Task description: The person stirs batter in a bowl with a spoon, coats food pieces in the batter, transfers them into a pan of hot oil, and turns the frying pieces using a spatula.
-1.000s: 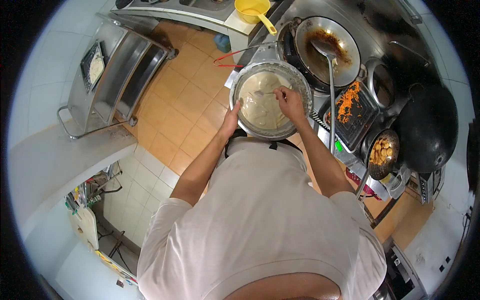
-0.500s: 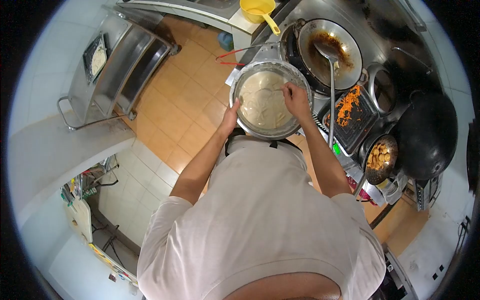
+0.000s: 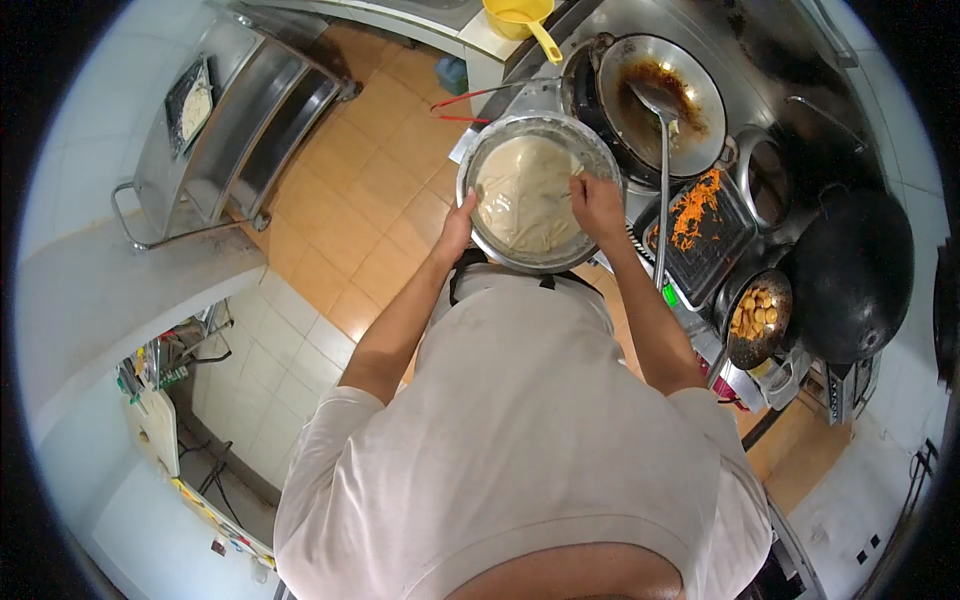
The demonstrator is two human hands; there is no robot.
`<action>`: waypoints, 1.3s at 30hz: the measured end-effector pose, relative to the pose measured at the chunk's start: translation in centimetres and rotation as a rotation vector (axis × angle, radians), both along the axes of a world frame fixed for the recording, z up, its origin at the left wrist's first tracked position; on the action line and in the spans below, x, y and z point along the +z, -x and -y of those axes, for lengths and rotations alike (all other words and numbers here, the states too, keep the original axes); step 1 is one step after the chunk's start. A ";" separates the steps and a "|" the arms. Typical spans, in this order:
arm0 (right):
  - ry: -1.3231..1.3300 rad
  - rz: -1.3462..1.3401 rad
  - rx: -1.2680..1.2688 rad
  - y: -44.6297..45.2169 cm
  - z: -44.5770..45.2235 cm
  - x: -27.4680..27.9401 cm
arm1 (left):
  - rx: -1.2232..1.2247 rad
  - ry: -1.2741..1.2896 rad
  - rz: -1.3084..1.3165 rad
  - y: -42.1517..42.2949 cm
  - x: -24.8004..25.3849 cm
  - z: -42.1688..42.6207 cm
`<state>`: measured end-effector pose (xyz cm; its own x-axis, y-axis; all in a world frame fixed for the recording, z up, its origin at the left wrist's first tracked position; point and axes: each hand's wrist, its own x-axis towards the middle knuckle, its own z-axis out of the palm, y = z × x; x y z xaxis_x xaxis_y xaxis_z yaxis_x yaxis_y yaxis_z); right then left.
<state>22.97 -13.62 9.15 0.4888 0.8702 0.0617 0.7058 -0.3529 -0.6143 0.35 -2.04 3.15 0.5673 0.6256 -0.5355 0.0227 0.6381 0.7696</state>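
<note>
A wide metal bowl (image 3: 590, 140) of pale, thick batter (image 3: 520, 185) is held at my waist. My left hand (image 3: 458, 222) grips the bowl's left side, thumb up along the rim. Inside the right part of the bowl, my right hand (image 3: 598, 206) is closed just above the batter. Whatever its fingers hold is hidden beneath them. The batter's surface is glossy, with folds and ripples near the lower edge.
To the right stand a wok (image 3: 690, 80) with a long-handled ladle (image 3: 663, 190), a black tray (image 3: 715, 250) of shredded orange vegetable (image 3: 695, 205), and a strainer (image 3: 755, 345) of browned pieces. A yellow dipper (image 3: 515, 18) sits ahead; a metal cart (image 3: 240, 120) is at left.
My right hand has shifted slightly right and down in the bowl, toward its right wall. The batter's surface has changed shape and looks smoother. My left hand keeps its grip.
</note>
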 end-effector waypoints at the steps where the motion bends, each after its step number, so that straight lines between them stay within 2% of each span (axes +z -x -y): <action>1: 0.052 0.027 -0.043 0.3 -0.1 0.7 | -0.003 0.000 0.004 0.0 0.0 0.0; 3: 0.157 0.081 -0.131 0.8 -0.1 2.1 | -0.004 -0.012 -0.003 0.0 -0.2 0.0; 6: 0.228 0.113 -0.094 1.0 0.7 0.2 | -0.003 -0.022 -0.028 0.1 0.0 0.2; 12: 0.091 -0.122 -0.229 3.1 1.5 0.3 | -0.017 -0.009 -0.024 0.3 -1.8 -0.2; 15: 0.055 -0.112 -0.295 4.0 2.2 -1.0 | -0.034 0.002 -0.037 0.1 -0.7 -0.2; 18: 0.019 -0.297 -0.325 4.8 2.0 0.4 | -0.040 0.002 -0.028 0.3 -1.1 -0.3; 24: 0.067 -0.001 -0.242 3.7 2.2 1.5 | -0.049 -0.013 -0.008 0.4 -1.8 -0.4; 27: 0.138 -0.059 -0.208 4.1 2.1 0.8 | -0.054 0.010 -0.024 0.2 -0.4 -0.2; 32: 0.132 -0.235 -0.367 3.8 2.6 -0.5 | -0.071 0.034 -0.060 0.0 1.0 -0.4; 36: 0.092 -0.319 -0.465 3.1 3.5 -2.3 | -0.098 0.038 -0.018 0.4 -0.4 -0.6; 39: 0.121 -0.343 -0.518 3.0 3.3 -0.9 | -0.084 0.016 -0.019 0.3 -0.3 -0.5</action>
